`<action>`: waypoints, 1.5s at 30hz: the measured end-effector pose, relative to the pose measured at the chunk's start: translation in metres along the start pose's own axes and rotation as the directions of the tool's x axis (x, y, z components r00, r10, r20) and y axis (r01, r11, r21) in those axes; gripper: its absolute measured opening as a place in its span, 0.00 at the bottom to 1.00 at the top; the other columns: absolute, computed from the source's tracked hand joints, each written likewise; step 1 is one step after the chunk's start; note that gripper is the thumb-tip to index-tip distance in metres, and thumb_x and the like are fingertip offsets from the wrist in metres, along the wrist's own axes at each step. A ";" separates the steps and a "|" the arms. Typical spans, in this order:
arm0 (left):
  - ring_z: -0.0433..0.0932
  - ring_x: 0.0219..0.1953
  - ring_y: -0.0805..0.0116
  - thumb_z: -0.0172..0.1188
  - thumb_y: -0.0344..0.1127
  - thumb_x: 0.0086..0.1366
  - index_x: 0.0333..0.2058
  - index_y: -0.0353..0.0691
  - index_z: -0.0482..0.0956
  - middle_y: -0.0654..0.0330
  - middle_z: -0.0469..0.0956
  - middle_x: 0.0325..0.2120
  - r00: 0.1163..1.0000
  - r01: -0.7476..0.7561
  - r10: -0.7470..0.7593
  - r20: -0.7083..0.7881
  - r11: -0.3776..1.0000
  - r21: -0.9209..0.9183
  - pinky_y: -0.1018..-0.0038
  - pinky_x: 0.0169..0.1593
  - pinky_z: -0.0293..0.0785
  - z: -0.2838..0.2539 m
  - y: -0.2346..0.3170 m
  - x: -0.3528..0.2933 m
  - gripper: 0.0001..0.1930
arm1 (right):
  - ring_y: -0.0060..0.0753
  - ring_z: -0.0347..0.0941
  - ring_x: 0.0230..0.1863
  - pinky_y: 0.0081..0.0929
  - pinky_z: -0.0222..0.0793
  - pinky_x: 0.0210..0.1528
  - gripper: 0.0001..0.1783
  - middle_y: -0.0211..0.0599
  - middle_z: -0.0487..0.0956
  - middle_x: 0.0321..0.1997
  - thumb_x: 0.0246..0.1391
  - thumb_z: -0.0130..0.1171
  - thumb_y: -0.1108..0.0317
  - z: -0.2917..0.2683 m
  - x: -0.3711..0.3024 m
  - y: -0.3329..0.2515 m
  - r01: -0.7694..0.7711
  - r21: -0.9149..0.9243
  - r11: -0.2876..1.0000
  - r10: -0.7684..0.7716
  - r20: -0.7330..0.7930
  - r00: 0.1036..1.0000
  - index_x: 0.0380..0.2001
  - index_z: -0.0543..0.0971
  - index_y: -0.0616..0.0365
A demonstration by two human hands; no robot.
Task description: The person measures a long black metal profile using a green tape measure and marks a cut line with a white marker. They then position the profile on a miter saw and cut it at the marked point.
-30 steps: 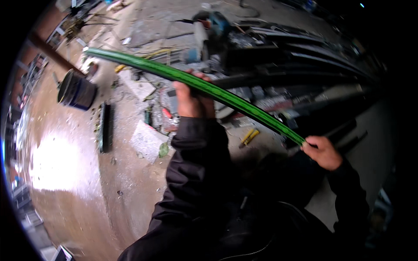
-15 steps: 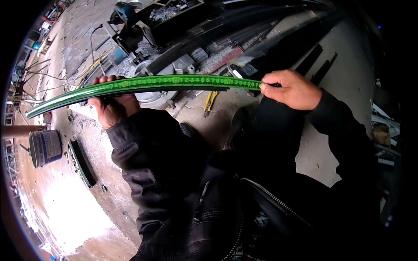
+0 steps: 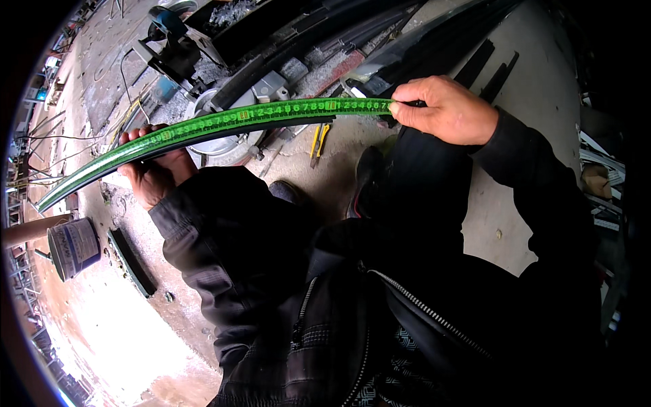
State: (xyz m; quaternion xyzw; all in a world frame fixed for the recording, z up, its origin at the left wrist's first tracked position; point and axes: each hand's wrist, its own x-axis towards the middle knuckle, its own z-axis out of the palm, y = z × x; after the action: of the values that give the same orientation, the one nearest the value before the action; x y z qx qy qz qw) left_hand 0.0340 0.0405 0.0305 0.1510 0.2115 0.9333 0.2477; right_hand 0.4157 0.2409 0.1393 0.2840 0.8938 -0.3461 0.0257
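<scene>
A bright green tape measure blade runs across in front of me from the far left, bowed by the lens. Along its lower edge lies a thin dark strip, which stops short of my right hand. My left hand is closed around both the strip and the blade, fingers over the far edge and thumb beneath. My right hand pinches the blade at its right part between thumb and fingers. A small dark bit shows by those fingertips; I cannot make out what it is. The blade's left end lies beyond my left hand.
Beyond my hands stands a cutting machine with metal shavings, beside long dark profiles. A yellow-handled tool lies on the concrete floor by my shoes. At the left are a bucket and a dark offcut. Scrap pieces lie far right.
Both hands, with the blade and strip, have shifted left in the picture; the right side has risen and the left end dropped. The grips stay the same. The whole view has moved a little too.
</scene>
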 end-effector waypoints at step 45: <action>0.80 0.43 0.61 0.58 0.48 0.76 0.50 0.39 0.79 0.58 0.82 0.40 1.000 0.007 -0.007 -0.005 0.999 -0.053 0.61 0.54 0.77 0.003 0.011 -0.003 0.18 | 0.42 0.81 0.35 0.38 0.75 0.43 0.20 0.47 0.84 0.32 0.66 0.59 0.58 0.002 -0.002 -0.013 -0.012 -0.058 0.998 0.010 -0.036 0.999 0.46 0.84 0.66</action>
State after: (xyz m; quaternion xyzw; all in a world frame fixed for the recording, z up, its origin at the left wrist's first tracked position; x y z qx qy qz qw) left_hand 0.0332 0.0310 0.0381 0.1413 0.1876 0.9381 0.2545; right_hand 0.4102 0.2308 0.1461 0.2944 0.9022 -0.3148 0.0197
